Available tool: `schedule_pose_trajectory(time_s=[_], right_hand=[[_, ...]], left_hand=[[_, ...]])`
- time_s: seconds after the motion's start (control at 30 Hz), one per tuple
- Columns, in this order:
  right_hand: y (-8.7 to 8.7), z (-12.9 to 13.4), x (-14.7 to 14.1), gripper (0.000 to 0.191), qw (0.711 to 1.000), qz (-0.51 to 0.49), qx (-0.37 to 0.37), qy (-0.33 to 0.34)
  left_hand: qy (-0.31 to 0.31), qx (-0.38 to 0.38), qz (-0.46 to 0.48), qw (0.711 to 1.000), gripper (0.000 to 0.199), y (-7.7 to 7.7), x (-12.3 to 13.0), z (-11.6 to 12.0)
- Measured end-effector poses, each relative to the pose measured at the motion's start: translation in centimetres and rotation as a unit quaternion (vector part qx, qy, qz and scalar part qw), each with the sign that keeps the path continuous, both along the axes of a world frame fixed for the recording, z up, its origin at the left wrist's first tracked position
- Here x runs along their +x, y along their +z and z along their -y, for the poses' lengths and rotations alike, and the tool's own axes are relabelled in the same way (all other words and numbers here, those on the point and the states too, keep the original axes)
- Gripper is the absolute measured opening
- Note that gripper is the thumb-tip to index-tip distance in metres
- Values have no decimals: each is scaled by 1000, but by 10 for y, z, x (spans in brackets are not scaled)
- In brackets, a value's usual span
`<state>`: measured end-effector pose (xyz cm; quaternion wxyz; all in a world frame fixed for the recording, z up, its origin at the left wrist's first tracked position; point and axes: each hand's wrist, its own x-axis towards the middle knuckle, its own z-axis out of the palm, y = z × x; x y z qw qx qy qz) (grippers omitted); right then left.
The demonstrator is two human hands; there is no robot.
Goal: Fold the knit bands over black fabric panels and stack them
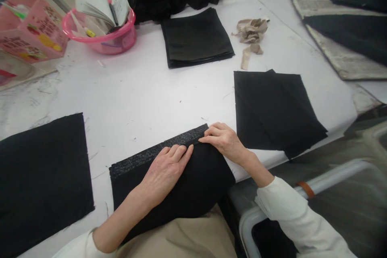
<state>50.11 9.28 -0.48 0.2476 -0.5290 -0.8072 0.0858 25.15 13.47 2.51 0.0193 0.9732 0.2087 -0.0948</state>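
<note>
A black fabric piece [193,187] lies at the table's front edge and drapes over it towards my lap. Along its far edge runs a speckled dark-grey strip [136,163], with a fold or seam beside it. My left hand [165,173] rests on the cloth, fingers laid down near the middle of that fold. At the right end of the strip, my right hand [225,142] pinches the folded edge between thumb and fingers. The cloth beneath both palms is hidden.
Black fabric pieces lie left [45,177] and right [272,109] on the white table [145,88]. Further back are a black fabric stack [196,38], a beige strip bundle [252,32] and a pink basket [121,40] holding a notebook. A white metal rail [335,177] stands at the right.
</note>
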Motion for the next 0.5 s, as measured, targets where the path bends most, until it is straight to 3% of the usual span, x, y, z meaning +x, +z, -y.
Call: schedule_pose_trajectory(time_s=[0.5], right_hand=[[6, 2, 7, 21, 1000, 17, -4, 3]], left_hand=[[-19, -10, 0, 1000, 57, 1, 10, -7]])
